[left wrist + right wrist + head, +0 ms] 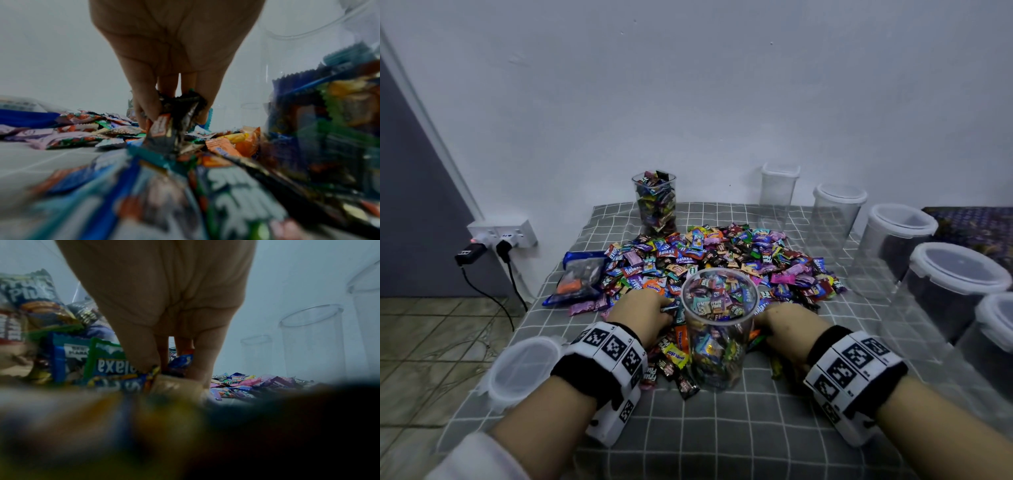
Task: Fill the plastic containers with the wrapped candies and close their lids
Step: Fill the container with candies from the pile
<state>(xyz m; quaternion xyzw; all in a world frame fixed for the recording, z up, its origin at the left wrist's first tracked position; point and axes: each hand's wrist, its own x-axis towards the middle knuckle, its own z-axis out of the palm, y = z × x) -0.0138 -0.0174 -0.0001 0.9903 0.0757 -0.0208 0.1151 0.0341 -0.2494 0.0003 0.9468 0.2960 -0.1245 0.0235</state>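
A round clear plastic container stands open near the front of a worktop covered in grey checked cloth, filled almost to the rim with wrapped candies. Behind it spreads a wide loose pile of wrapped candies. The left hand, just left of the container, has its fingers curled around a small bunch of dark-wrapped candies at the pile's edge. The right hand, just right of the container, reaches down into the candies with fingers bent; whether it holds any cannot be told. One square container at the back is full of candies and unlidded. Five lidded containers line the right side, holding no candies. One loose lid lies at the left front.
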